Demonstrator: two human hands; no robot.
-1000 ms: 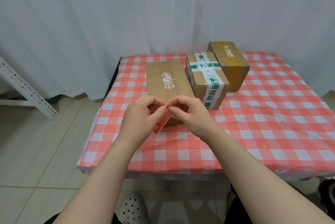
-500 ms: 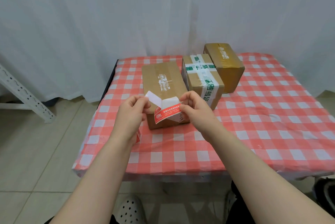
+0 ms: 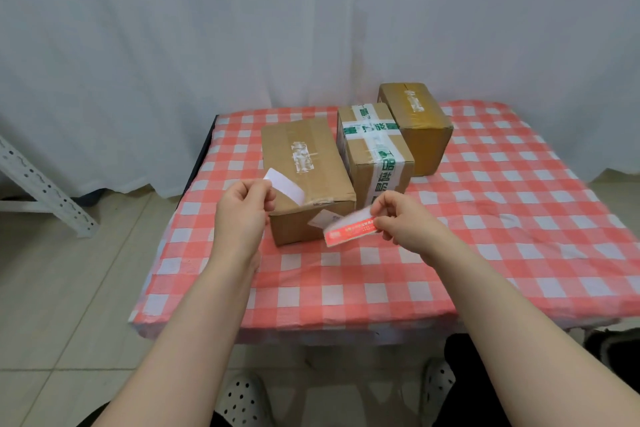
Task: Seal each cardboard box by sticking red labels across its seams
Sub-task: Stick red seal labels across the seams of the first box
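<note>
The right hand [image 3: 403, 219] pinches the red label [image 3: 349, 232] by its right end between thumb and fingertips, so the strip juts leftward, printed side toward the camera, in front of the lower right corner of the near box [image 3: 304, 177]; whether it touches the cardboard cannot be told. The left hand [image 3: 242, 208] pinches one end of the white backing [image 3: 285, 186], which sticks up and to the right over the near box's left top edge.

Half a second ago label and backing were still joined in a fold between the two hands, which sat close together before the box front. Now the two pieces are fully apart and the hands have spread, the left gone up and to the left, the right down and to the right. A second ago the fingertips of both hands met over a single small red strip.

The near box stands on the checked cloth [image 3: 485, 236], a torn white patch on its top tape and a small white sticker on its front. Just beside it on the right is the green-taped box [image 3: 375, 149], and behind that the far box [image 3: 415, 125], touching it. All three have kept their places on the table.
</note>
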